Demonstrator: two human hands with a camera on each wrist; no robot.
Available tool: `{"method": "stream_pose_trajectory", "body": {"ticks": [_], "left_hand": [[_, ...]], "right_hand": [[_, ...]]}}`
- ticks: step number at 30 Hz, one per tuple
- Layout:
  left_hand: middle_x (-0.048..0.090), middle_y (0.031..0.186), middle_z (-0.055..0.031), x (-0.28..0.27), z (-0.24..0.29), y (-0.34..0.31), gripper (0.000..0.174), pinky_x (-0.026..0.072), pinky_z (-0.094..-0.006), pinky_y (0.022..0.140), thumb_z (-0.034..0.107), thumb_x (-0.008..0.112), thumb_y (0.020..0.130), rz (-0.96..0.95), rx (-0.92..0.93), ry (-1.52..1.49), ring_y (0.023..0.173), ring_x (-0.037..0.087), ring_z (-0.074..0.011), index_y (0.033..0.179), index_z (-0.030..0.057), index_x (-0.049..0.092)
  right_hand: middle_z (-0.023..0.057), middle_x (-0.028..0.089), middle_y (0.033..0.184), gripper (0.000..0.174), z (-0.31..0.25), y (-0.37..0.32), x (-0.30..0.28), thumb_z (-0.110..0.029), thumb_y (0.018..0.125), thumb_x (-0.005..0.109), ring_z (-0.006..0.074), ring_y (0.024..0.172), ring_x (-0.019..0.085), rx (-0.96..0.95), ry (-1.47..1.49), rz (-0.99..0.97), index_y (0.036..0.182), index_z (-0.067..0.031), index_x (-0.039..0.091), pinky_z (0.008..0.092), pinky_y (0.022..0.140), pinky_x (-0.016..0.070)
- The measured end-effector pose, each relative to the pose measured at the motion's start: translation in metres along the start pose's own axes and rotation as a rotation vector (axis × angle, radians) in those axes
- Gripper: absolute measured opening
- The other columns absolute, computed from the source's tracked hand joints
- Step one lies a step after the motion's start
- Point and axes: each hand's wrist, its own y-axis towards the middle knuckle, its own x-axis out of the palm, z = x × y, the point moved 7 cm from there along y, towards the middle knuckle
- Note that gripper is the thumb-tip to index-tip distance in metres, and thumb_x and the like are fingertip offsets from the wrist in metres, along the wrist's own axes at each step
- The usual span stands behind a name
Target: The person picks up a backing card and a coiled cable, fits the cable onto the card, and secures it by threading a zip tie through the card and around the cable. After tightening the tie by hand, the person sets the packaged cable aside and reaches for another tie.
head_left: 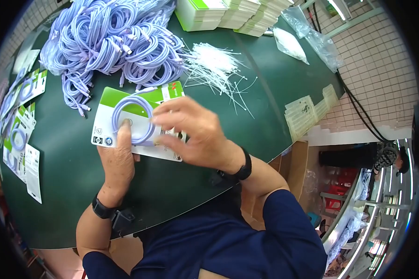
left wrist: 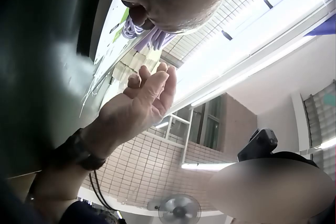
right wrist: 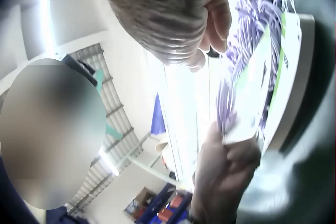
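My left hand [head_left: 118,160] grips a green-and-white packaging card [head_left: 106,109] by its lower edge, the thumb pressing on its front inside a coiled lilac cable [head_left: 118,120]. The coil lies against the card's face, with one plug end [head_left: 146,89] at its top. My right hand [head_left: 198,132] hovers at the coil's right side, fingers loosely bent and thumb apart from them. In the left wrist view the right hand [left wrist: 142,103] shows nothing between its fingers. Behind the held card is another green-and-white card [head_left: 174,88], partly hidden by it and the right hand.
A large heap of coiled lilac cables [head_left: 111,37] lies at the back left, beside loose white cable ties [head_left: 214,60]. Stacks of cards [head_left: 205,16] stand at the far edge. Carded cables [head_left: 18,137] lie at left; translucent strips [head_left: 307,111] lie at the right edge.
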Motion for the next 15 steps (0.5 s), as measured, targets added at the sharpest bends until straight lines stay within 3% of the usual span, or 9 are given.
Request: {"method": "stream_pose_trajectory", "body": {"ticks": [1, 3, 5, 6, 8, 12, 15], "left_hand": [[0.068, 0.088, -0.0058, -0.002, 0.0, 0.002, 0.027, 0.0431, -0.022, 0.039, 0.017, 0.061, 0.103, 0.0, 0.003, -0.006, 0.056, 0.062, -0.0084, 0.122, -0.0022, 0.063], [0.069, 0.089, -0.0065, -0.007, -0.001, 0.006, 0.028, 0.0429, -0.021, 0.038, 0.017, 0.062, 0.103, -0.003, 0.001, 0.03, 0.057, 0.064, -0.0087, 0.123, -0.0024, 0.062], [0.07, 0.089, -0.0068, -0.011, -0.001, 0.01, 0.028, 0.0428, -0.0205, 0.038, 0.018, 0.063, 0.103, -0.003, 0.002, 0.045, 0.057, 0.065, -0.0089, 0.123, -0.0025, 0.062], [0.07, 0.09, -0.007, -0.014, 0.002, 0.012, 0.029, 0.0429, -0.0203, 0.037, 0.018, 0.063, 0.103, 0.012, 0.022, 0.046, 0.057, 0.066, -0.009, 0.123, -0.0024, 0.062], [0.071, 0.09, -0.0074, -0.017, 0.006, 0.015, 0.029, 0.0431, -0.0201, 0.037, 0.019, 0.063, 0.102, 0.039, 0.06, 0.053, 0.058, 0.067, -0.0093, 0.122, -0.0022, 0.062], [0.071, 0.091, -0.0075, -0.019, 0.005, 0.017, 0.029, 0.0436, -0.02, 0.037, 0.02, 0.064, 0.102, 0.07, 0.039, 0.038, 0.058, 0.067, -0.009, 0.123, -0.0017, 0.061], [0.071, 0.092, -0.0079, -0.017, 0.002, 0.017, 0.03, 0.0439, -0.0199, 0.038, 0.02, 0.064, 0.102, 0.056, 0.033, 0.05, 0.058, 0.067, -0.0092, 0.123, -0.0018, 0.061]], "right_hand": [[0.0093, 0.074, 0.1, 0.024, 0.004, 0.003, -0.01, 0.002, 0.081, 0.084, 0.0188, 0.076, 0.071, 0.042, 0.021, 0.043, 0.103, -0.0047, 0.076, 0.033, 0.068, 0.0587], [0.0089, 0.074, 0.095, 0.016, 0.028, 0.01, -0.046, 0.001, 0.085, 0.081, 0.0168, 0.071, 0.068, 0.102, -0.276, 0.065, 0.1, -0.0036, 0.077, 0.0311, 0.064, 0.0562], [0.0099, 0.074, 0.083, 0.009, 0.064, 0.01, -0.086, -0.009, 0.086, 0.081, 0.0187, 0.066, 0.067, 0.265, -0.491, 0.123, 0.091, -0.0026, 0.078, 0.0316, 0.063, 0.0548], [0.0099, 0.074, 0.083, 0.009, 0.07, 0.009, -0.1, -0.009, 0.086, 0.081, 0.0187, 0.066, 0.067, 0.262, -0.492, 0.12, 0.091, -0.0026, 0.078, 0.0316, 0.063, 0.0548], [0.0129, 0.074, 0.075, 0.02, 0.1, -0.005, -0.123, -0.022, 0.084, 0.083, 0.0248, 0.07, 0.071, 0.627, -0.85, -0.051, 0.085, -0.002, 0.078, 0.0367, 0.068, 0.057], [0.0163, 0.075, 0.078, 0.026, 0.124, -0.02, -0.13, -0.029, 0.083, 0.083, 0.0325, 0.077, 0.074, 0.863, -1.022, -0.266, 0.085, -0.003, 0.079, 0.0428, 0.074, 0.0586], [0.0171, 0.076, 0.082, 0.022, 0.132, -0.021, -0.122, -0.026, 0.084, 0.081, 0.0352, 0.08, 0.075, 0.815, -1.008, -0.25, 0.086, -0.0035, 0.08, 0.0448, 0.076, 0.0589]]}}
